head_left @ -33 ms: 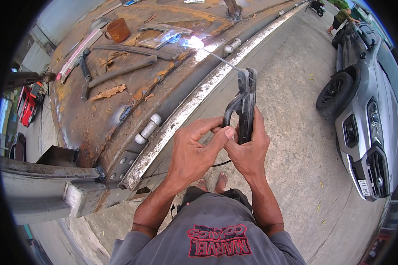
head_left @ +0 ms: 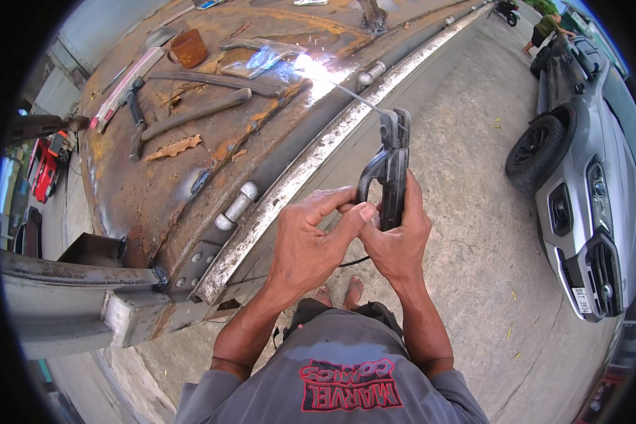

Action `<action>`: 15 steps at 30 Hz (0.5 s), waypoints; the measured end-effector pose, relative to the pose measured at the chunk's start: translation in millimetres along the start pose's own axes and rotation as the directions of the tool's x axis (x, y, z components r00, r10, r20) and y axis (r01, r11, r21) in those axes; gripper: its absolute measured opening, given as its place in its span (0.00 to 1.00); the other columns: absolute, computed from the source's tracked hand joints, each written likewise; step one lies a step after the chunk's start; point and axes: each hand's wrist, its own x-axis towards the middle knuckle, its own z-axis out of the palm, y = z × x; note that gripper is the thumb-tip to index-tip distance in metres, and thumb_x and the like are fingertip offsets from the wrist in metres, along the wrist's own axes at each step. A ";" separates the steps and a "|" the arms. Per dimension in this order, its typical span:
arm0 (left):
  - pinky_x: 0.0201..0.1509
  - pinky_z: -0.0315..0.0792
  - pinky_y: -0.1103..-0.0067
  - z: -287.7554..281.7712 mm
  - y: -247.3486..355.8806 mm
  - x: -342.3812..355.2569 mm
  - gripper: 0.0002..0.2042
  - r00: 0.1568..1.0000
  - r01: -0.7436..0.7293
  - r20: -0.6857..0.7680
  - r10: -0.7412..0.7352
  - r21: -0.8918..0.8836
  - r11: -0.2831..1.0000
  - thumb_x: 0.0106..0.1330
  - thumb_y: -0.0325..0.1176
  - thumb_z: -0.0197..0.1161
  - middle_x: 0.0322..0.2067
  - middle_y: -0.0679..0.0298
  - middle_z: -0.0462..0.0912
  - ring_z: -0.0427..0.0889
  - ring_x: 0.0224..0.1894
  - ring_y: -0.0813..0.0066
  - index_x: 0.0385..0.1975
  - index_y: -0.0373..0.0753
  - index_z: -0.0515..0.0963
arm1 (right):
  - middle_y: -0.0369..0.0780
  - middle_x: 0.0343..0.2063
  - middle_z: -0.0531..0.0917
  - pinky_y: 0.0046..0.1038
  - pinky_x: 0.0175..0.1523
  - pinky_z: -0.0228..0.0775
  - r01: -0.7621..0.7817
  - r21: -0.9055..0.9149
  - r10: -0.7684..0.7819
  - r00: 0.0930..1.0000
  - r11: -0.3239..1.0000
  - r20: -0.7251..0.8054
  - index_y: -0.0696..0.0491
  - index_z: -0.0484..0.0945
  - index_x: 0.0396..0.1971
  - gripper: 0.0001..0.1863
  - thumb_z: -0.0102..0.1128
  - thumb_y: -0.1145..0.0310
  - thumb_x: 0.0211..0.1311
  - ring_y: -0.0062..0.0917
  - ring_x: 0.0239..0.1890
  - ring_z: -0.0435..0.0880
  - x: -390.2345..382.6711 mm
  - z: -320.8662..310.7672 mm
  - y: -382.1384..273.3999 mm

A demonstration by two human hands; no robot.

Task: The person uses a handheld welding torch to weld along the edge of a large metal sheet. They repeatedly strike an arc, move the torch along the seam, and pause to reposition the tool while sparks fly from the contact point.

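Both hands are closed on a black welding electrode holder [head_left: 392, 177]: my right hand [head_left: 397, 240] grips its handle, while my left hand [head_left: 311, 244] wraps around the lower part, its thumb beside my right thumb. From the holder's jaws a thin electrode rod [head_left: 357, 97] runs up and left to a white-blue welding arc [head_left: 311, 67] on the rusty steel deck [head_left: 191, 177], near its edge. The glare hides the rod's tip. Left of the arc lie flat metal pieces [head_left: 251, 69]; a long metal rail [head_left: 261, 226] runs along the edge below.
On the deck are a brown mug [head_left: 187, 49], a hammer [head_left: 136, 113], a metal bar [head_left: 198, 113] and a pink-and-white strip [head_left: 124, 85]. A silver pickup [head_left: 593, 212] stands at right, with another person [head_left: 544, 28] at its far end. Red vehicle [head_left: 44, 169] at left.
The arc's glare is larger and brighter, with more sparks, and a bluish light shows on my shirt. My hands and the holder have not visibly moved.
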 end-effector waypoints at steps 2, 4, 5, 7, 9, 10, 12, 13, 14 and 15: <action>0.46 0.79 0.73 0.0 -0.5 3.1 0.15 1.000 -0.012 -0.002 0.012 0.003 1.000 0.69 0.34 0.74 0.35 0.54 0.90 0.87 0.39 0.71 0.48 0.29 0.87 | 0.37 0.35 0.80 0.23 0.29 0.74 0.005 0.007 -0.005 1.000 1.000 0.000 0.59 0.72 0.66 0.40 0.81 0.64 0.54 0.16 0.25 0.77 3.4 0.8 0.5; 0.46 0.79 0.73 0.5 0.1 3.5 0.15 1.000 -0.011 -0.001 0.011 -0.004 1.000 0.69 0.34 0.74 0.35 0.54 0.90 0.87 0.39 0.72 0.48 0.29 0.87 | 0.38 0.36 0.81 0.24 0.29 0.75 0.007 0.014 -0.007 1.000 1.000 -0.005 0.59 0.72 0.66 0.41 0.82 0.64 0.54 0.16 0.25 0.78 4.1 1.0 1.1; 0.46 0.79 0.73 0.7 0.5 3.7 0.15 1.000 -0.004 0.001 0.004 -0.004 1.000 0.69 0.35 0.74 0.35 0.54 0.90 0.87 0.39 0.72 0.48 0.29 0.87 | 0.38 0.37 0.81 0.24 0.30 0.75 0.005 0.011 -0.005 1.000 1.000 -0.002 0.59 0.72 0.66 0.41 0.82 0.64 0.54 0.16 0.26 0.78 4.2 0.8 1.6; 0.46 0.79 0.73 0.7 1.4 4.2 0.15 1.000 0.008 0.006 -0.008 -0.005 1.000 0.68 0.35 0.74 0.34 0.54 0.89 0.87 0.39 0.72 0.48 0.29 0.87 | 0.38 0.38 0.81 0.24 0.30 0.75 0.002 0.006 -0.002 1.000 1.000 0.004 0.59 0.72 0.67 0.41 0.82 0.63 0.54 0.16 0.26 0.78 4.7 0.1 2.3; 0.46 0.79 0.73 1.6 -2.0 5.1 0.15 0.999 -0.036 -0.005 0.036 0.026 0.999 0.69 0.35 0.74 0.34 0.55 0.89 0.87 0.39 0.72 0.48 0.29 0.87 | 0.38 0.39 0.81 0.24 0.30 0.75 0.017 0.004 -0.017 1.000 1.000 0.002 0.59 0.72 0.67 0.41 0.82 0.63 0.54 0.17 0.26 0.78 5.5 -0.2 2.9; 0.46 0.79 0.73 2.0 -3.1 5.3 0.15 0.998 -0.058 -0.010 0.058 0.041 0.997 0.69 0.35 0.74 0.34 0.55 0.89 0.87 0.39 0.72 0.47 0.29 0.87 | 0.38 0.39 0.81 0.24 0.30 0.75 0.024 0.003 -0.024 1.000 1.000 0.001 0.59 0.72 0.67 0.41 0.82 0.63 0.54 0.17 0.26 0.78 5.7 -0.3 3.3; 0.47 0.79 0.73 2.2 0.3 5.2 0.15 1.000 -0.012 0.000 0.012 0.011 1.000 0.69 0.35 0.74 0.34 0.55 0.89 0.87 0.39 0.72 0.47 0.29 0.87 | 0.38 0.40 0.82 0.24 0.30 0.75 0.023 0.010 -0.023 1.000 1.000 0.006 0.59 0.72 0.67 0.41 0.82 0.63 0.55 0.17 0.26 0.78 5.1 -0.5 5.4; 0.47 0.79 0.74 2.3 2.0 5.0 0.15 1.000 0.011 0.005 -0.011 -0.004 1.000 0.69 0.35 0.74 0.35 0.55 0.89 0.87 0.40 0.72 0.47 0.29 0.87 | 0.38 0.40 0.82 0.24 0.30 0.75 0.022 0.014 -0.023 1.000 1.000 0.008 0.59 0.72 0.67 0.41 0.82 0.63 0.55 0.17 0.26 0.78 4.8 -0.7 5.9; 0.47 0.79 0.74 2.3 2.7 4.4 0.15 1.000 0.013 0.002 -0.013 -0.008 1.000 0.69 0.35 0.74 0.35 0.55 0.89 0.87 0.40 0.72 0.47 0.29 0.87 | 0.38 0.40 0.82 0.24 0.30 0.75 0.029 0.014 -0.029 1.000 0.999 0.003 0.59 0.72 0.67 0.41 0.82 0.64 0.55 0.16 0.26 0.78 4.8 -1.0 4.7; 0.47 0.79 0.74 2.4 2.5 4.8 0.15 1.000 0.021 0.000 -0.021 -0.011 1.000 0.69 0.35 0.74 0.35 0.55 0.89 0.87 0.40 0.72 0.47 0.29 0.87 | 0.38 0.40 0.82 0.24 0.30 0.75 0.030 0.013 -0.030 1.000 0.999 0.001 0.60 0.72 0.67 0.41 0.82 0.64 0.55 0.16 0.26 0.78 5.6 -0.6 3.4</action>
